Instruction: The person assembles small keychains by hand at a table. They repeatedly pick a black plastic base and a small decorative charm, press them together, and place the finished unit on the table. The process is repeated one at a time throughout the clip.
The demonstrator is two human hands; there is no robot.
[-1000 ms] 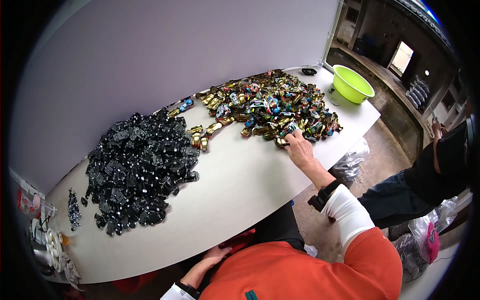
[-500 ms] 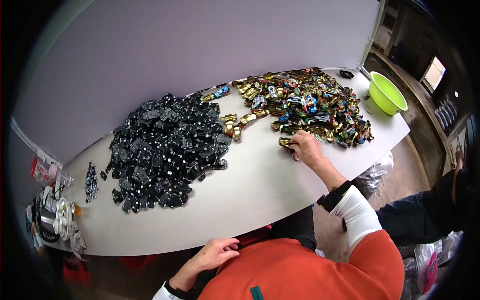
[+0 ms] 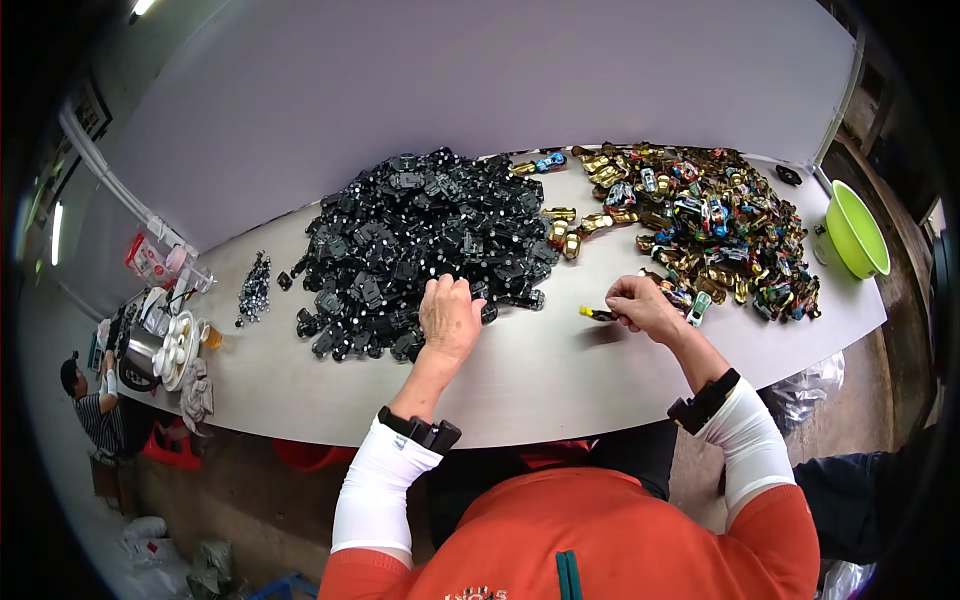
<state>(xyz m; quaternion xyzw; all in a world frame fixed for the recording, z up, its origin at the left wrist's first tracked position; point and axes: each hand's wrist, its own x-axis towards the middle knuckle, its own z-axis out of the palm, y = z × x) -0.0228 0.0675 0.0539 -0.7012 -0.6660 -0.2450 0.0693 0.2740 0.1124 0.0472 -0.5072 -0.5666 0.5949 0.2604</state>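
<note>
My left hand [image 3: 450, 318] rests at the near edge of a large heap of black toy car chassis [image 3: 420, 235]. Its fingers are bent in among the parts, and what they pinch, if anything, is hidden. In my right hand [image 3: 645, 306], thumb and fingers pinch a small toy car body [image 3: 597, 313], dark with a yellow end, just above the table. Beyond and right of that hand spreads a heap of shiny gold and coloured toy car bodies [image 3: 715, 215]. A few loose gold car bodies [image 3: 572, 243] lie between the two heaps.
A green bowl [image 3: 855, 230] stands tilted at the table's right end. On the left lie a small pile of silvery parts [image 3: 255, 290], a tray with white cups [image 3: 180, 350] and a cloth [image 3: 197, 390]. Another person [image 3: 100, 415] sits at the far left.
My left hand has gone from my lap up to the black heap. My right hand has drawn slightly away from the coloured heap, holding a car body. The view has swung left.
</note>
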